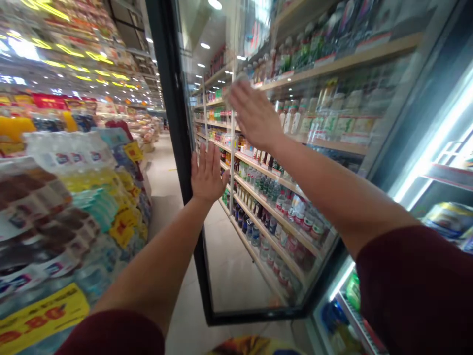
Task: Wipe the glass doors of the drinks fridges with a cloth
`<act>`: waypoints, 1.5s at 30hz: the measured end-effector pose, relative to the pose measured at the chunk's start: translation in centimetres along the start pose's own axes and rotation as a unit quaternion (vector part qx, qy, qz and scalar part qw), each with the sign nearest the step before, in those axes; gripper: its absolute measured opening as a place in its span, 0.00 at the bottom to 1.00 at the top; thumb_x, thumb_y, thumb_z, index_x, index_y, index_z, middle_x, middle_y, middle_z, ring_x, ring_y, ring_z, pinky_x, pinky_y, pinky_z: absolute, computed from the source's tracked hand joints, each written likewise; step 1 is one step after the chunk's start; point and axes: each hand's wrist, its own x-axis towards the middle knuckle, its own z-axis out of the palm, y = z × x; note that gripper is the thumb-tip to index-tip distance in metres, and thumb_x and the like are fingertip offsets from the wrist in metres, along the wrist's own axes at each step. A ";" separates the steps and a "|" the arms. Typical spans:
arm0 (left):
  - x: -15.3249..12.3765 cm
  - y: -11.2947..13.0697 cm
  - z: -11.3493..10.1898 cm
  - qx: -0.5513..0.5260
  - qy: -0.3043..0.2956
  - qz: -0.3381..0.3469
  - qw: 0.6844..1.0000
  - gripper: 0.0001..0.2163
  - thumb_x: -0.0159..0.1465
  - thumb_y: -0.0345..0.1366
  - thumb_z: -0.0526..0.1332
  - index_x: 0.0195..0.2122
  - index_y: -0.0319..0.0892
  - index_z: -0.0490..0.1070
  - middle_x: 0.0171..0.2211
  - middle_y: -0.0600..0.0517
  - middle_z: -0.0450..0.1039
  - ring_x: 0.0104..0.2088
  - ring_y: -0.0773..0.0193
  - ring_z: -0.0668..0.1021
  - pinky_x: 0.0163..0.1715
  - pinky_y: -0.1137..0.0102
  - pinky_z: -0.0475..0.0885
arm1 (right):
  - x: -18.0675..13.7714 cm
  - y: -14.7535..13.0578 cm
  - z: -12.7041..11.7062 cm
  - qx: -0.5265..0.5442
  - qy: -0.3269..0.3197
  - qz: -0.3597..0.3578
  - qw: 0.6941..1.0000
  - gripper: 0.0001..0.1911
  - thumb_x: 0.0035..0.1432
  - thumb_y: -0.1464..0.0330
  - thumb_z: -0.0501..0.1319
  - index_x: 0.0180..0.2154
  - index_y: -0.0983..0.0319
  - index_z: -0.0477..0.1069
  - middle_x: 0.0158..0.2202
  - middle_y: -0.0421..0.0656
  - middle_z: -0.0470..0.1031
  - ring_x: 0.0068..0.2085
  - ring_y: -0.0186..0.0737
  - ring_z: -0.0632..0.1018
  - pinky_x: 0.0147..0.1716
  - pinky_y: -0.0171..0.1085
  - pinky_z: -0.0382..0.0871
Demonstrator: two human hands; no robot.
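A tall glass fridge door (173, 103) with a black frame stands swung open in front of me. My left hand (207, 173) lies flat against the glass near the frame edge, fingers stretched upward and open. My right hand (254, 117) is raised higher on the glass and is smeared by motion. A pale blurred patch (236, 83) shows at its fingertips; I cannot make out whether it is something held. Both forearms are bare below dark red sleeves. Through and in the glass I see shelves of bottles (281, 207).
To the right is the lit fridge interior (439, 143) with packaged goods low down (353, 291). On the left stand stacks of shrink-wrapped bottled drinks (74, 172) with yellow price tags (125, 222). A tiled aisle (162, 167) runs ahead between them.
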 end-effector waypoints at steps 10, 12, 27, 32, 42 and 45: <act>0.3 -0.3 0.4 0.010 -0.009 -0.012 1.000 0.39 0.73 0.57 0.48 0.75 0.30 0.54 0.75 0.33 0.49 0.78 0.45 0.44 0.76 0.46 0.34 | 1.9 5.9 -4.8 -0.075 0.091 0.211 0.970 0.28 0.78 0.68 0.45 0.74 0.68 0.50 0.77 0.46 0.48 0.78 0.46 0.49 0.76 0.51 0.45; 0.3 -0.3 0.4 0.009 -0.008 -0.014 1.000 0.39 0.73 0.58 0.47 0.75 0.31 0.53 0.76 0.35 0.49 0.78 0.45 0.43 0.76 0.45 0.34 | 1.4 6.3 -5.1 -0.076 -0.008 0.012 0.997 0.26 0.77 0.66 0.48 0.71 0.70 0.58 0.77 0.46 0.51 0.78 0.44 0.49 0.76 0.51 0.42; 0.1 -1.5 1.1 0.072 0.003 0.028 0.997 0.39 0.75 0.58 0.50 0.77 0.36 0.41 0.79 0.53 0.31 0.78 0.44 0.40 0.77 0.42 0.35 | -2.9 13.5 -8.2 -0.101 -0.017 -0.044 0.994 0.30 0.77 0.64 0.42 0.75 0.62 0.51 0.77 0.44 0.51 0.77 0.46 0.51 0.76 0.51 0.43; 0.0 -1.3 1.2 0.080 0.024 0.036 0.996 0.38 0.75 0.55 0.51 0.78 0.42 0.38 0.79 0.55 0.30 0.78 0.45 0.41 0.77 0.42 0.37 | -3.2 15.1 -8.5 -0.128 0.109 0.218 0.961 0.30 0.77 0.68 0.43 0.76 0.67 0.48 0.78 0.46 0.48 0.78 0.46 0.49 0.76 0.48 0.45; 0.1 -0.9 1.1 0.115 0.078 0.068 0.988 0.38 0.73 0.47 0.53 0.79 0.44 0.38 0.78 0.47 0.40 0.78 0.48 0.45 0.76 0.43 0.45 | -4.1 19.0 -10.1 -0.150 0.084 0.182 0.968 0.33 0.73 0.71 0.46 0.76 0.70 0.47 0.78 0.47 0.46 0.79 0.49 0.48 0.77 0.51 0.45; 0.0 -0.5 0.9 0.120 0.080 0.074 0.987 0.38 0.72 0.45 0.54 0.79 0.41 0.40 0.77 0.43 0.43 0.78 0.48 0.46 0.76 0.44 0.46 | -3.0 18.2 -10.1 -0.145 0.054 0.085 0.984 0.32 0.74 0.66 0.45 0.76 0.62 0.50 0.78 0.39 0.48 0.78 0.42 0.49 0.77 0.49 0.47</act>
